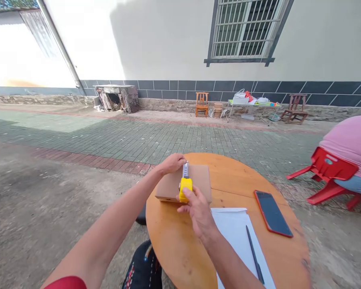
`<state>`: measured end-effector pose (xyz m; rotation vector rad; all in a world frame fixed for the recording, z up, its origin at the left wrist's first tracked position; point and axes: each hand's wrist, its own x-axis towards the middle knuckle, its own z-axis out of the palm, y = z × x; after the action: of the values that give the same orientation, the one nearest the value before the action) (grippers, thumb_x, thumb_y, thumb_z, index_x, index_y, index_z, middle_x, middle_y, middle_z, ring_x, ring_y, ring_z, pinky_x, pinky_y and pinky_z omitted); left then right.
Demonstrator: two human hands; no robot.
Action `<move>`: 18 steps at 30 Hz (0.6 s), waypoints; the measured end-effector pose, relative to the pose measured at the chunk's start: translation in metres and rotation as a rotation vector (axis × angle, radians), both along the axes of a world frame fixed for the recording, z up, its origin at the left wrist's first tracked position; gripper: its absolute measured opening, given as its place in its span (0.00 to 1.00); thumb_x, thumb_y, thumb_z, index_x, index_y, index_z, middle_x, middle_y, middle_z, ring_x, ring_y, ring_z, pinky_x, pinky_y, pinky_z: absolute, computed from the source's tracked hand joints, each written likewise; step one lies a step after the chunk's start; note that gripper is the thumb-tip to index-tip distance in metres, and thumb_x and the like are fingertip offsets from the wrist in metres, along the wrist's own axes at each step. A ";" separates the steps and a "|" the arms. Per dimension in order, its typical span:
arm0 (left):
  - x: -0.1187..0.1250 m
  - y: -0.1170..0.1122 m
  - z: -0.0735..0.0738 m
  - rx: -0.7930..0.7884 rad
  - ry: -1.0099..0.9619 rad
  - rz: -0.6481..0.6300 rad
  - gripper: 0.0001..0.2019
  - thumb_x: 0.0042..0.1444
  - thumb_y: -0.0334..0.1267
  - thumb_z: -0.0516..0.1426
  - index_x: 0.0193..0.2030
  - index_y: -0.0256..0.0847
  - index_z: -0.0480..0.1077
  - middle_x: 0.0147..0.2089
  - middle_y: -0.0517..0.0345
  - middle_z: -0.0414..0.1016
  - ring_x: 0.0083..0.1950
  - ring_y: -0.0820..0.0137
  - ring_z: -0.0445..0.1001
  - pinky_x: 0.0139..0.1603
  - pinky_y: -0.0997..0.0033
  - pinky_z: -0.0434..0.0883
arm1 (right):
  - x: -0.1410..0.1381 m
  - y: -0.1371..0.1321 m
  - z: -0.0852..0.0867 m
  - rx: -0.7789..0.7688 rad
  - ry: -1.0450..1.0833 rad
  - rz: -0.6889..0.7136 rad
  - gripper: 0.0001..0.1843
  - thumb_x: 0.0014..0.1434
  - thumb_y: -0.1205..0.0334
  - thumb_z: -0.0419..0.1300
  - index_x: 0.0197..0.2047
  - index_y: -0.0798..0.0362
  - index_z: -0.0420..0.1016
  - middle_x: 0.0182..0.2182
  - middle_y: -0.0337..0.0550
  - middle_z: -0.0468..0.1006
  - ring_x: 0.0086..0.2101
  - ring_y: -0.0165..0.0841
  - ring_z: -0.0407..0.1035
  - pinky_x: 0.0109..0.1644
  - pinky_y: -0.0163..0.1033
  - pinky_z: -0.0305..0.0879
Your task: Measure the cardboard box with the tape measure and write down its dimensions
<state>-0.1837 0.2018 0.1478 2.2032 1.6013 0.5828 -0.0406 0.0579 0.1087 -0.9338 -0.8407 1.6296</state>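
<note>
A brown cardboard box (200, 176) lies flat on the round wooden table (177, 249). Over its top runs the white blade of a yellow tape measure (185, 189), pulled out away from me. My right hand (198, 210) grips the tape's yellow case near the box's front edge. At the far edge of the box, my left hand (172, 163) has its fingers closed at the blade's end. Right of the box lie white paper sheets (231, 228), with a dark pen (254, 253) on top.
A phone with a red edge (273, 212) rests on the table's right side. Beyond it, a person in a pink top (351, 140) sits on a red plastic chair (333, 168). Wooden chairs and a cluttered folding table (254, 103) stand along the far wall.
</note>
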 end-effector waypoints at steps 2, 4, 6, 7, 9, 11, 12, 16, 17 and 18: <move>0.001 0.018 -0.005 -0.051 0.022 0.004 0.15 0.63 0.46 0.57 0.48 0.36 0.71 0.46 0.55 0.74 0.44 0.66 0.75 0.44 0.61 0.75 | -0.005 0.014 0.004 -0.020 0.001 -0.027 0.29 0.51 0.49 0.67 0.53 0.52 0.67 0.43 0.45 0.75 0.38 0.35 0.72 0.25 0.32 0.71; 0.003 0.031 -0.012 -0.091 0.038 0.007 0.16 0.63 0.46 0.57 0.50 0.36 0.70 0.48 0.54 0.73 0.45 0.64 0.75 0.45 0.60 0.75 | -0.008 0.026 0.006 -0.033 -0.013 -0.032 0.29 0.52 0.47 0.67 0.52 0.51 0.67 0.42 0.44 0.75 0.35 0.34 0.74 0.22 0.32 0.71; 0.003 0.039 -0.019 -0.115 0.050 0.016 0.16 0.63 0.46 0.58 0.51 0.36 0.70 0.50 0.54 0.73 0.46 0.63 0.75 0.45 0.60 0.75 | -0.006 0.036 0.006 -0.041 -0.042 -0.016 0.28 0.52 0.44 0.66 0.50 0.52 0.68 0.40 0.45 0.76 0.33 0.34 0.75 0.19 0.31 0.70; 0.003 0.042 -0.023 -0.121 0.053 0.024 0.16 0.63 0.45 0.58 0.51 0.36 0.70 0.50 0.54 0.73 0.47 0.63 0.75 0.46 0.59 0.75 | -0.005 0.040 0.006 -0.048 -0.058 -0.002 0.29 0.52 0.43 0.66 0.49 0.53 0.68 0.39 0.45 0.77 0.33 0.34 0.75 0.18 0.31 0.70; 0.002 0.045 -0.029 -0.123 0.058 0.042 0.16 0.62 0.45 0.58 0.51 0.36 0.70 0.51 0.53 0.73 0.47 0.63 0.74 0.46 0.59 0.75 | -0.001 0.046 0.006 -0.059 -0.087 0.027 0.29 0.51 0.41 0.66 0.47 0.53 0.69 0.37 0.45 0.78 0.31 0.34 0.76 0.19 0.32 0.71; 0.000 0.047 -0.035 -0.120 0.061 0.064 0.16 0.63 0.45 0.58 0.52 0.37 0.70 0.51 0.53 0.73 0.48 0.63 0.74 0.47 0.58 0.75 | 0.003 0.049 0.006 -0.073 -0.123 0.052 0.29 0.51 0.40 0.66 0.46 0.54 0.70 0.35 0.45 0.78 0.29 0.34 0.76 0.19 0.32 0.71; -0.001 0.048 -0.038 -0.117 0.062 0.075 0.16 0.63 0.45 0.57 0.52 0.37 0.69 0.52 0.52 0.72 0.48 0.63 0.74 0.47 0.58 0.75 | 0.004 0.051 0.007 -0.080 -0.141 0.066 0.29 0.51 0.40 0.65 0.46 0.54 0.70 0.34 0.44 0.78 0.29 0.34 0.77 0.20 0.32 0.71; -0.003 0.046 -0.045 -0.107 0.068 0.116 0.16 0.63 0.44 0.57 0.53 0.38 0.69 0.52 0.51 0.72 0.48 0.64 0.74 0.48 0.57 0.75 | 0.006 0.055 0.014 -0.086 -0.195 0.121 0.28 0.52 0.40 0.65 0.45 0.55 0.71 0.33 0.44 0.78 0.28 0.34 0.77 0.20 0.32 0.71; -0.004 0.045 -0.046 -0.103 0.066 0.118 0.16 0.63 0.45 0.57 0.53 0.38 0.69 0.52 0.51 0.72 0.48 0.64 0.74 0.48 0.57 0.75 | 0.007 0.054 0.016 -0.083 -0.202 0.126 0.28 0.52 0.40 0.65 0.45 0.55 0.71 0.34 0.44 0.78 0.28 0.34 0.77 0.20 0.33 0.71; -0.004 0.043 -0.047 -0.098 0.064 0.118 0.16 0.63 0.45 0.57 0.53 0.37 0.69 0.52 0.52 0.72 0.48 0.64 0.74 0.48 0.57 0.75 | 0.007 0.051 0.018 -0.083 -0.210 0.130 0.28 0.52 0.40 0.65 0.45 0.55 0.71 0.34 0.43 0.78 0.28 0.34 0.76 0.20 0.33 0.71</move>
<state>-0.1879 0.2449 0.1011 2.0868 1.7626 0.4597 -0.0335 0.1093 0.1271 -1.1438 -1.0003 1.7084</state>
